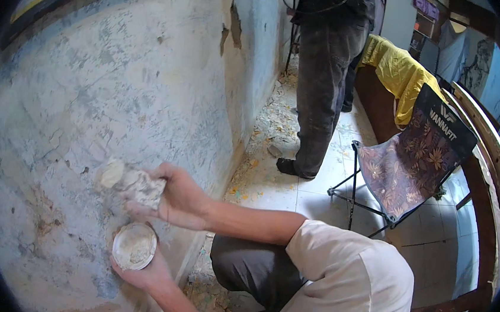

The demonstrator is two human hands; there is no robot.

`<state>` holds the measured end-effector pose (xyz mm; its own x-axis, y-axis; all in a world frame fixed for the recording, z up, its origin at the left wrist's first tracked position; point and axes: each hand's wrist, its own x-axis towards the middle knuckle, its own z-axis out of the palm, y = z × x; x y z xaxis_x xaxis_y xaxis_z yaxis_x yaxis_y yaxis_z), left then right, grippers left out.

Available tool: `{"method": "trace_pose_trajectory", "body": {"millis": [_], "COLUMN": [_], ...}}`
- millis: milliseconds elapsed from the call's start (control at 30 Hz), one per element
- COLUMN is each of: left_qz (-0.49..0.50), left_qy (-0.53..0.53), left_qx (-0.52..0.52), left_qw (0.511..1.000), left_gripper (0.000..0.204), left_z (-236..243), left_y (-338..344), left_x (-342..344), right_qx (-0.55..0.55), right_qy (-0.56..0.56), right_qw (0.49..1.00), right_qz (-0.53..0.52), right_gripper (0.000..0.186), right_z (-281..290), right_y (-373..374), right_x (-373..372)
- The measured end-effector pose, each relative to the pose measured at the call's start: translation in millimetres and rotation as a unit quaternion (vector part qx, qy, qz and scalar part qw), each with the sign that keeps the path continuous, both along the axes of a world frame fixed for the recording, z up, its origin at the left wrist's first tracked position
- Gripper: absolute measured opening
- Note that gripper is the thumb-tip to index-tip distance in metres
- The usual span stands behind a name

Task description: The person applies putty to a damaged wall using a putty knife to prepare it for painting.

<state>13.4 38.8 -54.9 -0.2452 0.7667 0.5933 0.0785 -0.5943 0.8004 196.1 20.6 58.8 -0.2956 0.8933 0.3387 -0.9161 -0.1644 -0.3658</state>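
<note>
Gripping a blurred, paste-smeared tool [146, 188], perhaps a scraper, the right hand [184, 199] is near the wall [83, 88]; the left hand [149, 272] has its fingers curled around a bowl [116, 242] of pale paste [135, 247] just below. Whitish coating [146, 120] covers much, yet dark pits [46, 226] show. A folding chair's backrest [425, 125] bears white lettering [443, 124].

A patterned folding chair [411, 161] stands — yellow cloth [394, 66] draped behind.
</note>
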Motion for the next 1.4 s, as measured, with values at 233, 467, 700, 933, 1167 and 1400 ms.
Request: {"method": "trace_pose_trajectory", "body": {"millis": [233,467,700,933,1167,1400], "left_qz": [0.199,-0.225,-0.199,-0.200,-0.203,-0.186], "left_qy": [0.174,-0.594,-0.607,-0.624,-0.620,-0.632], "left_qx": [0.048,-0.247,-0.193,-0.210,-0.217,-0.224], "left_qw": [0.963,0.732,0.745,0.725,0.726,0.718], "left_gripper": [0.072,0.053,0.051,0.052,0.052,0.053], "left_z": [-11,49,39,43,41,41], "left_y": [-8,-25,-31,-32,-30,-30], "left_x": [-33,18,-9,-6,-7,-7], "right_qx": [0.041,0.297,0.613,0.673,0.677,0.683], "right_qy": [0.070,-0.327,-0.404,-0.368,-0.390,-0.424], "right_qw": [0.992,0.829,0.272,0.152,0.158,0.067], "right_qz": [0.096,-0.342,-0.622,-0.623,-0.604,-0.591], "right_gripper": [0.048,0.049,0.049,0.053,0.062,0.052], "right_z": [0,45,103,123,128,131], "right_y": [3,24,82,117,116,111], "right_x": [-39,-9,-60,-66,-69,-52]}}
